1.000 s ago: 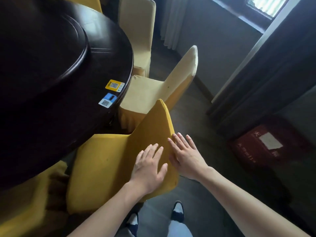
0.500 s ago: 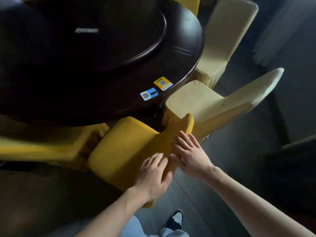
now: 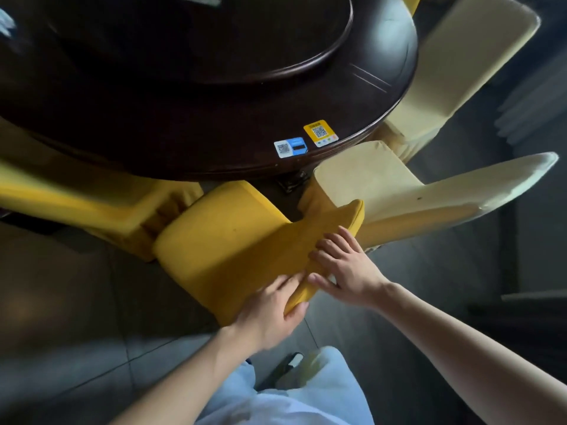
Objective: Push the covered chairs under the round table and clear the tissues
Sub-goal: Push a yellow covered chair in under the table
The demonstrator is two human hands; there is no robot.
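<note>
Both hands are on the back of a mustard-yellow covered chair [image 3: 233, 240] drawn up at the near edge of the round table [image 3: 214, 118]. The left hand [image 3: 270, 314] wraps the lower end of the chair back's top edge, thumb on the outer side and fingers curled over the inner face, so it is closed around the fabric-covered edge. The right hand [image 3: 343, 271] lies flat against the outer face of the same chair back, fingers spread and pointing toward the table, pressing rather than gripping.

The front of the yellow chair's seat reaches the table's rim, with only its leading edge tucked beneath the dark wood. Just to its right stands a cream covered chair [image 3: 399, 191], its seat corner under the table edge and its back angled outward; the yellow chair's back touches or nearly touches it. A second cream chair [image 3: 460, 62] sits farther along the right rim. On the left, another yellow covered chair [image 3: 76, 197] sits partly under the table.

Two QR-code stickers [image 3: 306, 141], one blue and one yellow, sit on the tabletop near the rim. A raised turntable [image 3: 214, 35] fills the table's centre. Something pale, blurred, lies at the table's far left edge [image 3: 6, 21]; I cannot tell whether it is tissue.

The person's light trousers [image 3: 291, 394] and a dark shoe [image 3: 291, 361] show below, on a grey tiled floor [image 3: 76, 332].
</note>
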